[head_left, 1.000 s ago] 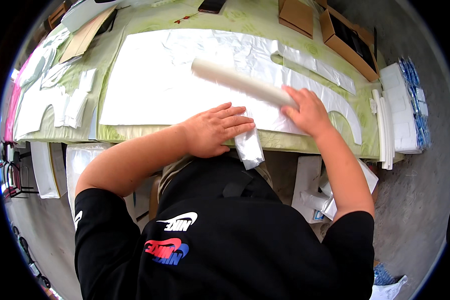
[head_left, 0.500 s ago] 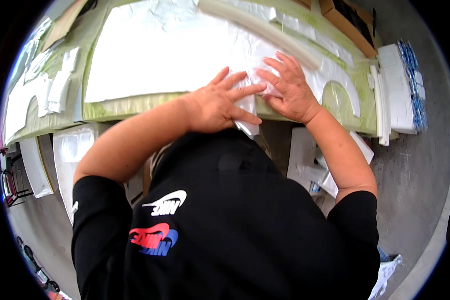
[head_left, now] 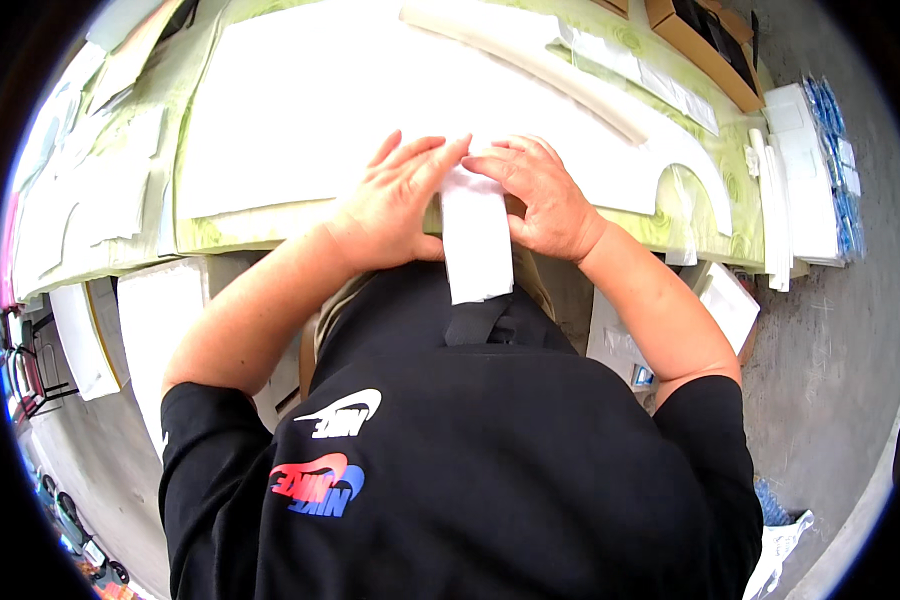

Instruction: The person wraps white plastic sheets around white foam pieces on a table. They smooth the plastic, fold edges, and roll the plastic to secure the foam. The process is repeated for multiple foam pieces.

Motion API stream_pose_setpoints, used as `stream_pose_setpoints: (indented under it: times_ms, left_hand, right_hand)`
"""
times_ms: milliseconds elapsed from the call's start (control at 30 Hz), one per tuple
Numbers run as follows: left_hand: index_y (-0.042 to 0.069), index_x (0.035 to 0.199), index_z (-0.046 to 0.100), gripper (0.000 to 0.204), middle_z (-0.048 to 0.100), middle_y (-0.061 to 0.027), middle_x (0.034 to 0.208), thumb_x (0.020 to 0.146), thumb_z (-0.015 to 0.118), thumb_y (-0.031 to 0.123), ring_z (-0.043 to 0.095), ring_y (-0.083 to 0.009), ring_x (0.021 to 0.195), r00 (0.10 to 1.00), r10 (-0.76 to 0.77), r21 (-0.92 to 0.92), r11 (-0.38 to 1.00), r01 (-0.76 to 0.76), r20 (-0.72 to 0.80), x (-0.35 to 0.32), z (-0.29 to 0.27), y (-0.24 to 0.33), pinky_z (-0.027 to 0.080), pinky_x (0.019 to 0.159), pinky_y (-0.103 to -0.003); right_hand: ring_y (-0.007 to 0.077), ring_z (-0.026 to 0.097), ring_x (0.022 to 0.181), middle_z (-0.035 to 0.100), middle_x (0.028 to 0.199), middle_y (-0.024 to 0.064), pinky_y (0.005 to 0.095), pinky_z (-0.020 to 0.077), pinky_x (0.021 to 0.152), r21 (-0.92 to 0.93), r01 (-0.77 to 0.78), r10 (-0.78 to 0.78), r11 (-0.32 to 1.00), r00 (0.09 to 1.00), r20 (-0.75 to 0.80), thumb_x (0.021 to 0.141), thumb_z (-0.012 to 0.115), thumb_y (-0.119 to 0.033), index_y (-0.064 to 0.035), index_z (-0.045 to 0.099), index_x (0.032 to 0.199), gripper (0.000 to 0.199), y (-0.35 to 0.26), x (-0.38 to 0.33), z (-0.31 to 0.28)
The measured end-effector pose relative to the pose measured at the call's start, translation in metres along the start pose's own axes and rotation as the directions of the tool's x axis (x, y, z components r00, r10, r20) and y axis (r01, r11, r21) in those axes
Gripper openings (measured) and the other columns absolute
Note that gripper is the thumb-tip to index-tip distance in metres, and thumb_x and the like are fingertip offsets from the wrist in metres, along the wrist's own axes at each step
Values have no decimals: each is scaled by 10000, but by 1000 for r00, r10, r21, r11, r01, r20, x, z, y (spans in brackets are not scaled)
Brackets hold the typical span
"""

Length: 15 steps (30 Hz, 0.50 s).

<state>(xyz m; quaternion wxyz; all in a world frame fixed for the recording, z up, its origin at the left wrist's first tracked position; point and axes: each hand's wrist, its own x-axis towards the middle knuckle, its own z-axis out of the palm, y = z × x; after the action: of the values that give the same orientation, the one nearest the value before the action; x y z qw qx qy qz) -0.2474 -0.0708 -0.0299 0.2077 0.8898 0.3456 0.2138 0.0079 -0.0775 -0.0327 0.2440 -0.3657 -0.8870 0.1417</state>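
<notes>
A person in a black short-sleeved shirt leans over a bench point(head_left: 220, 232) covered in a green-patterned sheet, seen from above. Both bare hands press down at the near edge of the bench, in the middle of the view. The left hand point(head_left: 395, 205) lies flat with fingers spread, its fingertips on the top end of a white strip point(head_left: 477, 245). The right hand point(head_left: 540, 195) lies just beside it, fingers bent down onto the same end. Neither hand closes a grip around anything; both rest open, palms down, pinning the strip.

The white strip starts on the large white sheet point(head_left: 370, 100) that covers most of the bench, runs between the two hands, and hangs over the near edge toward the person's chest. It droops under its own weight, so it looks thin, light and limp, like fabric or paper tape. It probably creases easily, and is best taken by its free hanging end or pinched at the edges.

Far on the bench lies a long pale roll point(head_left: 530, 70). At the far right sit brown cardboard boxes point(head_left: 710, 40). On the right stands a stack of white packets point(head_left: 810, 170) with blue edging. More white cut pieces point(head_left: 80, 200) lie at the left.
</notes>
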Motion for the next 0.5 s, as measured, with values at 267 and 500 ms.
stream_pose_setpoints:
  times_ms: [267, 500]
  left_hand:
    - [142, 1578, 349, 938, 620, -91, 1367, 780, 810, 316, 455, -303, 1397, 999, -32, 122, 992, 30, 12, 3, 6, 7, 270, 1207, -555]
    - [82, 1529, 388, 874, 731, -33, 1079, 782, 817, 228, 637, -289, 1121, 982, -119, -166, 982, 93, -149, 11, 5, -13, 379, 1107, -450]
  right_hand:
    - [314, 576, 1170, 667, 1175, 52, 474, 401, 1082, -16, 46, -47, 999, 999, -28, 742, 716, -119, -188, 740, 1165, 430, -3, 5, 2]
    - [262, 639, 894, 680, 885, 71, 350, 507, 841, 252, -274, 297, 928, 953, -55, 892, 715, -113, -56, 744, 985, 113, 2, 16, 9]
